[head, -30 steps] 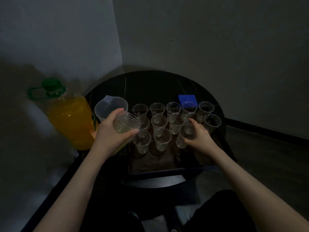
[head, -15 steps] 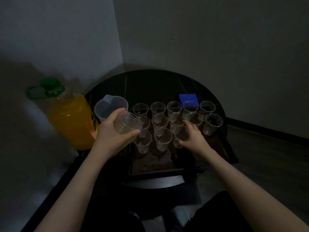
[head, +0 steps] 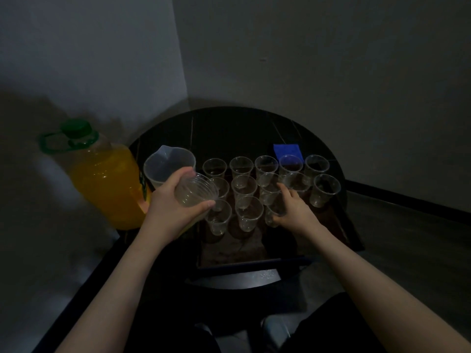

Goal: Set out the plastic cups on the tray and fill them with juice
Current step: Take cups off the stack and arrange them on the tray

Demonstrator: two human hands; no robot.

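- Left hand (head: 175, 207): fingers and thumb curled round a stack of cups (head: 195, 190), held tilted over the tray's left edge.
- Right hand (head: 293, 212): fingers curled, gripping one cup (head: 274, 217) at the front of the tray (head: 339, 225).
- Other cups stand upright in rows on the tray.
- Juice bottle (head: 102, 177) and jug (head: 168, 165) beside the tray's left side.

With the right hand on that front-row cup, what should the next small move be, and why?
Probably release the cup upright on the tray, then take another from the stack in the left hand. The front row's right end looks unfilled, and every cup seems empty.
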